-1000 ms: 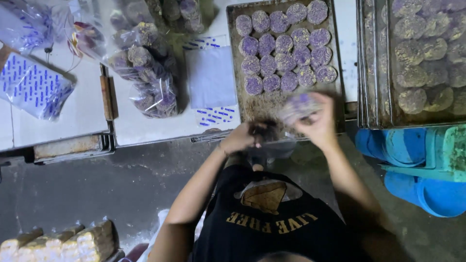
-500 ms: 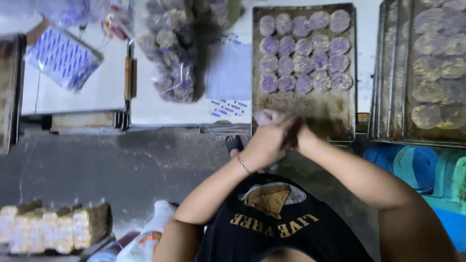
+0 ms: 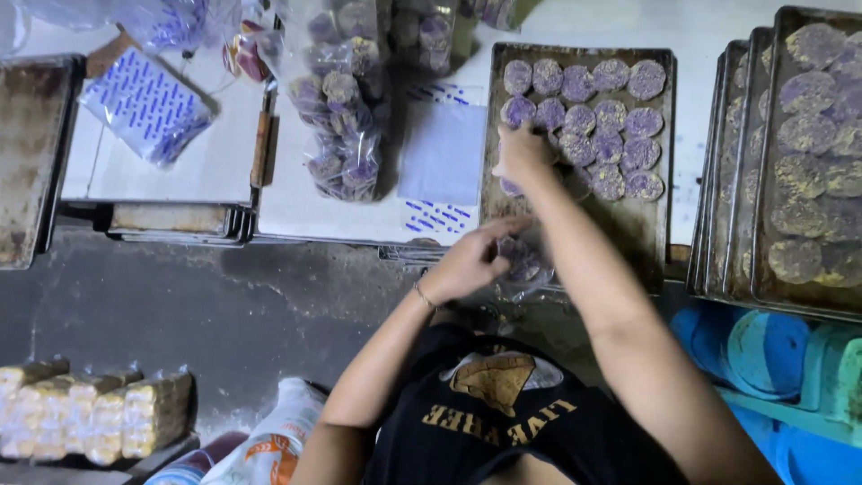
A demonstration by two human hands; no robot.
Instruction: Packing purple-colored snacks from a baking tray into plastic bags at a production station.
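My left hand [image 3: 471, 260] holds a small clear plastic bag [image 3: 523, 266] with purple cookies in it, just over the near edge of a worn baking tray [image 3: 628, 242]. My right hand [image 3: 523, 153] reaches onto that tray, its fingers curled down on a purple cookie at the left side of the rows of round purple cookies [image 3: 612, 119]. The hand hides the cookie it touches. Near half of the tray is bare metal.
Filled clear bags of cookies [image 3: 346, 117] stand left of the tray, beside a flat empty bag [image 3: 442, 153]. A pack of printed bags [image 3: 144, 103] lies further left. Stacked trays of cookies [image 3: 808, 162] sit at right, above blue tubs [image 3: 763, 350]. Wrapped yellow blocks [image 3: 99, 413] are at lower left.
Both hands were together at the bag near the tray's edge. My right hand has since left the bag and reached forward onto the cookies; my left hand still holds the bag.
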